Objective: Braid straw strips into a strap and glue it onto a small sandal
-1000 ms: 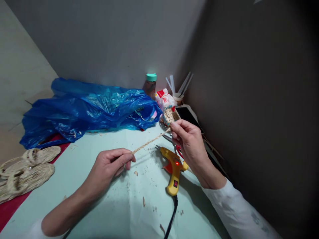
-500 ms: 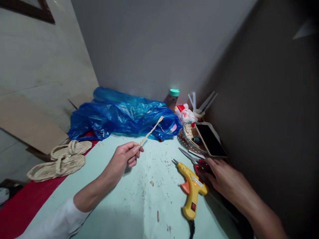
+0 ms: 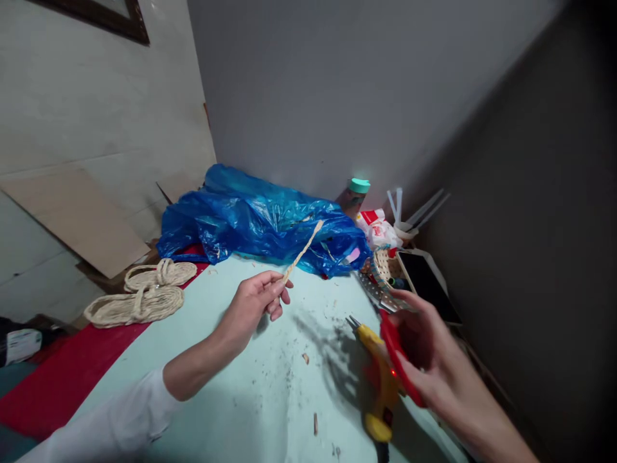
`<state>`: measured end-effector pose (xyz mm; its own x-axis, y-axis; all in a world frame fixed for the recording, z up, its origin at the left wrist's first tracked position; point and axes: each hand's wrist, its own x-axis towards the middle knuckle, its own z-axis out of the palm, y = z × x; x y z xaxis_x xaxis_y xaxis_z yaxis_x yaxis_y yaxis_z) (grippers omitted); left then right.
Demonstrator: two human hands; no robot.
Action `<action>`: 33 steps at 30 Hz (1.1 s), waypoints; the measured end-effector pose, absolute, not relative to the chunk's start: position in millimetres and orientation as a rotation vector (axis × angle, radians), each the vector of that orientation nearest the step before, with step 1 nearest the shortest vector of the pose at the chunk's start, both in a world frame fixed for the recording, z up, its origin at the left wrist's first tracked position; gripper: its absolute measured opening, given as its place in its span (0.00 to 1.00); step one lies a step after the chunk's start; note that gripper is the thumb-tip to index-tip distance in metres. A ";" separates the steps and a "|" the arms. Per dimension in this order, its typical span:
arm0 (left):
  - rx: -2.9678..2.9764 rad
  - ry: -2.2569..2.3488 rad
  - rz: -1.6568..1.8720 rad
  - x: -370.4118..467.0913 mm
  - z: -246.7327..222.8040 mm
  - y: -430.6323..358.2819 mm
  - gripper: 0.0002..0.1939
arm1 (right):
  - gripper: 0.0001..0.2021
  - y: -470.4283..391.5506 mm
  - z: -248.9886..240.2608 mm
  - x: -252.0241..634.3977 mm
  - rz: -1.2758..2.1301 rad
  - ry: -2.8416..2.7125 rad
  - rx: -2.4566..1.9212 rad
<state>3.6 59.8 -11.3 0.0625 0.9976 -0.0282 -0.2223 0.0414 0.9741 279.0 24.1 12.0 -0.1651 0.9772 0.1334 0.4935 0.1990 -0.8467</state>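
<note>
Between the thumb and fingers of my left hand (image 3: 258, 299) is a thin twisted straw cord (image 3: 303, 251), its free end pointing up and to the right. My right hand (image 3: 429, 350) grips the red-handled scissors (image 3: 398, 354), raised above the table; motion blurs them. Partly behind the scissors, a yellow glue gun (image 3: 378, 386) lies on the pale green table cover (image 3: 255, 405), its metal tip pointing away from me. Two woven straw sandals (image 3: 139, 305) rest at the left on red cloth.
A crumpled blue plastic bag (image 3: 260, 222) spans the back. At the back right are a jar with a teal lid (image 3: 359, 186), a woven basket (image 3: 384, 265), a dark-screened tablet (image 3: 429, 283) and a cup (image 3: 405, 233) with sticks. Cardboard (image 3: 81, 218) leans at the left.
My right hand has lifted the scissors from the table beside the glue gun. The camera view has shifted, while my left hand still holds the cord.
</note>
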 end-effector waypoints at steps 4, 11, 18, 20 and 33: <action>1.056 0.985 1.249 5.4 -4.6 54.0 0.09 | 0.22 13.8 17.1 243.3 0.884 -2.034 -1.401; 1.019 0.904 1.148 12.3 -2.8 41.1 0.08 | 0.12 10.2 22.8 224.3 0.846 -2.211 -1.518; 1.042 0.880 0.985 21.7 -14.9 27.6 0.08 | 0.13 8.0 19.8 217.5 0.967 -2.206 -1.502; 1.030 0.904 0.958 21.5 -17.2 25.1 0.08 | 0.12 7.4 18.8 217.4 1.029 -2.214 -1.494; 0.878 1.014 0.837 17.8 -18.4 18.6 0.09 | 0.14 -0.9 6.1 216.5 1.173 -2.244 -1.558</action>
